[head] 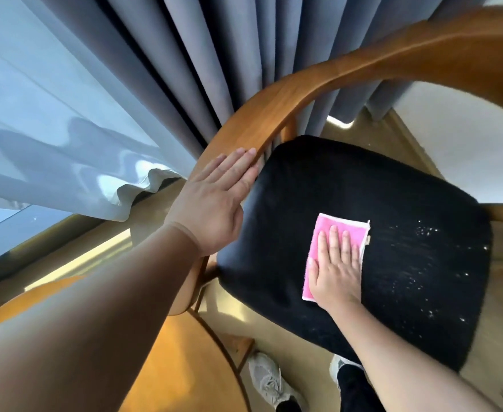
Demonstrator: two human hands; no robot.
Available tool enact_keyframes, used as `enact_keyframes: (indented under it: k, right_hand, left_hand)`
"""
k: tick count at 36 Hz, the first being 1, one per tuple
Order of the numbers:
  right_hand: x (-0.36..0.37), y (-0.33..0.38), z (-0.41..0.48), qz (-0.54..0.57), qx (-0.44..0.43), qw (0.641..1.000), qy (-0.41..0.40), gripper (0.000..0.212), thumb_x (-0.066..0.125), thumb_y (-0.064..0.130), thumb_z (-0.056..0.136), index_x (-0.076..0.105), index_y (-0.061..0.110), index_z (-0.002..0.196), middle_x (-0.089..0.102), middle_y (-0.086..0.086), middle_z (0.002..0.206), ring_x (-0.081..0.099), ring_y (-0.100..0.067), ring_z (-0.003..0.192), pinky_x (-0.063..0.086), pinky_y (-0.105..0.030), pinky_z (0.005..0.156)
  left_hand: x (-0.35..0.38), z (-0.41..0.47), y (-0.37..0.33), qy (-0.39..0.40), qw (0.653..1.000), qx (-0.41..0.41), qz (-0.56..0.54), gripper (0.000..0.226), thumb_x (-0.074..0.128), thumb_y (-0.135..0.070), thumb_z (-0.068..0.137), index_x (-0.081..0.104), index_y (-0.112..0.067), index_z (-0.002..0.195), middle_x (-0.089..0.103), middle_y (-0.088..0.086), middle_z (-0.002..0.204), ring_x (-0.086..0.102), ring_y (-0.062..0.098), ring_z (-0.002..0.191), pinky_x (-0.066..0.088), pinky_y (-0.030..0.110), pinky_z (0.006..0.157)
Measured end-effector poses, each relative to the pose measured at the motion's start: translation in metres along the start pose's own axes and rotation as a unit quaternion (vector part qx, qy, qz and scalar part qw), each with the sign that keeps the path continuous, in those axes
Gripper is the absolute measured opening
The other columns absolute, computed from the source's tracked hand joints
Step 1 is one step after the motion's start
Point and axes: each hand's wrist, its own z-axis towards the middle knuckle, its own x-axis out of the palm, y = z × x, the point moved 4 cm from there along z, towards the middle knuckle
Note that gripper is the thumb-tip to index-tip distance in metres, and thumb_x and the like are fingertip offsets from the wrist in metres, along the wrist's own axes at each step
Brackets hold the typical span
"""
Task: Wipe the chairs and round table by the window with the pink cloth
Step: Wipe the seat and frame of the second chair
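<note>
The right hand (336,269) presses flat on the folded pink terry cloth (330,248), whose next pass may scatter the white crumbs (422,233) beyond its fingertips floorward while the flat left hand (214,200) steadies the chair

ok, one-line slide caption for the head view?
Right hand presses pink cloth flat on black chair seat; left hand rests on wooden armrest.

Open run over the right half of the seat (363,188), fenced by the rail (303,87).
Free from the pink cloth (339,223) out to the seat's right edge; closed along the far and left edges by that curved wooden rail, curtain (184,55) just behind. Blocked at the far-left corner by the left grip (214,209), flat on the rail; crowded at the near-left corner by the round desk (179,367).
</note>
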Motion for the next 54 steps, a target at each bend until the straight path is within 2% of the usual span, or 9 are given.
enact_keyframes:
  k: [6,10,15,20,24,29,34,44,54]
  right_hand:
    - [-0.007,0.006,0.009,-0.017,-0.01,1.0,-0.008,0.065,0.022,0.042,0.096,0.026,0.005,0.148,0.018,-0.015,0.157,0.019,-0.036,0.147,0.01,-0.051,0.119]
    - [-0.024,0.002,0.048,-0.038,0.011,0.999,-0.01,0.068,0.013,0.045,0.096,0.011,0.009,0.154,0.007,-0.015,0.162,0.003,-0.037,0.149,-0.003,-0.049,0.12]
    - [-0.058,-0.001,0.117,-0.047,0.01,0.999,-0.021,0.065,0.015,0.044,0.1,0.001,0.013,0.156,-0.002,-0.012,0.164,-0.005,-0.034,0.15,-0.003,-0.048,0.121]
    - [-0.087,-0.003,0.175,-0.054,0.001,0.998,-0.034,0.066,0.009,0.046,0.099,0.005,0.012,0.156,0.009,-0.016,0.162,0.008,-0.037,0.149,0.002,-0.048,0.122]
    - [-0.101,-0.004,0.199,-0.049,-0.007,0.998,-0.048,0.064,0.016,0.045,0.098,0.023,0.011,0.152,0.035,-0.019,0.151,0.031,-0.04,0.137,0.011,-0.051,0.12]
    - [-0.102,-0.01,0.201,-0.035,-0.033,0.997,-0.056,0.066,0.019,0.045,0.095,0.028,0.011,0.15,0.041,-0.019,0.147,0.036,-0.04,0.133,0.012,-0.051,0.119]
    - [-0.099,-0.038,0.192,-0.015,0.018,0.997,-0.07,0.067,0.015,0.045,0.094,0.034,0.007,0.145,0.047,-0.02,0.14,0.04,-0.041,0.129,0.016,-0.053,0.118]
    - [-0.063,-0.037,0.127,-0.024,0.064,0.997,-0.048,0.065,0.008,0.044,0.1,0.004,0.01,0.156,0.005,-0.015,0.163,0.001,-0.033,0.15,-0.002,-0.046,0.122]
    - [0.01,0.011,-0.016,0.025,0.071,0.996,-0.037,0.066,0.01,0.046,0.097,0.002,0.009,0.151,0.002,-0.017,0.16,0.001,-0.037,0.149,0.001,-0.051,0.121]
  left_hand:
    - [0.0,-0.004,0.004,-0.001,1.0,-0.001,-0.008,0.057,0.03,-0.022,0.087,0.047,-0.01,0.14,0.035,0.012,0.15,0.03,0.027,0.141,0.027,0.049,0.114]
    - [0.001,-0.003,0.002,-0.021,0.999,0.005,-0.025,0.055,0.034,-0.018,0.085,0.049,-0.008,0.138,0.038,0.013,0.149,0.033,0.029,0.139,0.029,0.051,0.112]
    - [0.003,-0.002,0.0,-0.029,0.999,0.011,-0.029,0.055,0.036,-0.017,0.084,0.051,-0.006,0.135,0.04,0.015,0.147,0.037,0.03,0.137,0.033,0.051,0.11]
    - [0.003,-0.002,0.003,-0.022,0.999,0.001,-0.031,0.053,0.034,-0.019,0.087,0.051,-0.009,0.136,0.04,0.012,0.148,0.035,0.027,0.139,0.033,0.051,0.11]
    - [0.002,-0.002,0.005,-0.023,0.999,-0.002,-0.042,0.054,0.034,-0.017,0.086,0.052,-0.008,0.135,0.041,0.012,0.147,0.036,0.027,0.138,0.034,0.051,0.11]
    - [0.0,-0.003,0.005,-0.025,0.999,-0.006,-0.041,0.055,0.034,-0.017,0.083,0.054,-0.008,0.134,0.042,0.012,0.146,0.037,0.027,0.138,0.032,0.049,0.111]
    - [0.0,-0.003,0.006,-0.024,0.999,-0.004,-0.043,0.054,0.034,-0.016,0.083,0.055,-0.008,0.132,0.042,0.013,0.146,0.037,0.028,0.137,0.033,0.05,0.11]
    - [0.0,-0.002,0.004,-0.021,0.999,-0.01,-0.023,0.054,0.033,-0.015,0.082,0.058,-0.008,0.13,0.044,0.015,0.145,0.04,0.031,0.135,0.033,0.05,0.11]
    - [0.003,-0.004,0.001,-0.008,0.999,-0.024,0.019,0.057,0.027,-0.019,0.084,0.054,-0.012,0.133,0.037,0.011,0.15,0.032,0.027,0.14,0.025,0.046,0.115]
